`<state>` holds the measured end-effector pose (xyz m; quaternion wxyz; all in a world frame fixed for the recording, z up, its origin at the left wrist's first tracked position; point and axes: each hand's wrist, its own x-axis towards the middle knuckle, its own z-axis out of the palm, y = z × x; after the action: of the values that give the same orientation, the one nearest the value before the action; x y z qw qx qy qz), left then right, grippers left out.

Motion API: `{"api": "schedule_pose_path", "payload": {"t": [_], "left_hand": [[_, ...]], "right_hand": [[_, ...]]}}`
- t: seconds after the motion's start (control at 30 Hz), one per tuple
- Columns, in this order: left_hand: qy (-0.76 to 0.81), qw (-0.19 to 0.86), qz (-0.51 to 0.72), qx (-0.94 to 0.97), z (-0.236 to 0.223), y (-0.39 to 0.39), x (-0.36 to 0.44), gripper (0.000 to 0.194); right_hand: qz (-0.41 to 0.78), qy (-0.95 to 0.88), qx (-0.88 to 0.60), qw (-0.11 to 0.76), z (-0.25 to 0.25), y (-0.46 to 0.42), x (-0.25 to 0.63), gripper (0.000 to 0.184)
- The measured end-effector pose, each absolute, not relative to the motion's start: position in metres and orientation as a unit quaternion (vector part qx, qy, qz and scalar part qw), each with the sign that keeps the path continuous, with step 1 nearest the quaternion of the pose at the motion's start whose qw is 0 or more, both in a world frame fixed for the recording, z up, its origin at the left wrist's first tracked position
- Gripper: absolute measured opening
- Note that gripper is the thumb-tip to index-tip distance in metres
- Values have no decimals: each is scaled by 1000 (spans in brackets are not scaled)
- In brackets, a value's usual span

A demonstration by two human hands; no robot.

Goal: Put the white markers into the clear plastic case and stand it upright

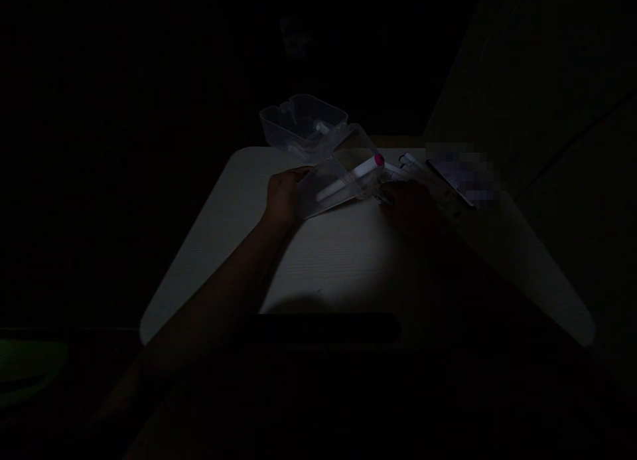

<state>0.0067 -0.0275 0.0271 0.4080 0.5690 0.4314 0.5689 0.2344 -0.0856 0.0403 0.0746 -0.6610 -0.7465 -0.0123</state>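
Observation:
Gripped at its left end by my left hand [283,196], a clear plastic box [318,181] is tilted above the white table. A white marker [346,179] with a pink end lies lengthwise in it. My right hand [411,198] is at the box's right end, its fingers curled; deep shadow hides what they hold, if anything. Beside that hand are several pale, pen-like sticks [409,160], too dark to make out fully. Behind the held box sits a second clear plastic piece [303,125], open at the top, with a small white object near its right side.
The pale wood-grain table [328,261] has rounded corners and a dark slot [328,328] along its front edge. A dark flat item [460,180], partly blurred out, lies at the back right. Something green [30,367] shows at lower left. The surroundings are almost black.

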Motion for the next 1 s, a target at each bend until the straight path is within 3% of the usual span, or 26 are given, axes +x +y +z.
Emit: {"api": "schedule_pose_path", "payload": {"t": [0.27, 0.57, 0.77, 1.0], "left_hand": [[462, 407, 563, 550, 34, -30, 10, 32], [457, 402, 568, 554, 28, -26, 6, 29], [434, 406, 565, 572, 25, -24, 6, 37], [464, 420, 564, 539, 32, -31, 9, 36]], "right_hand": [[1, -729, -673, 121, 43, -83, 235, 43], [0, -650, -643, 406, 51, -85, 250, 48], [20, -619, -582, 528, 37, -70, 265, 76], [-36, -610, -457, 646, 38, -63, 271, 65]]}}
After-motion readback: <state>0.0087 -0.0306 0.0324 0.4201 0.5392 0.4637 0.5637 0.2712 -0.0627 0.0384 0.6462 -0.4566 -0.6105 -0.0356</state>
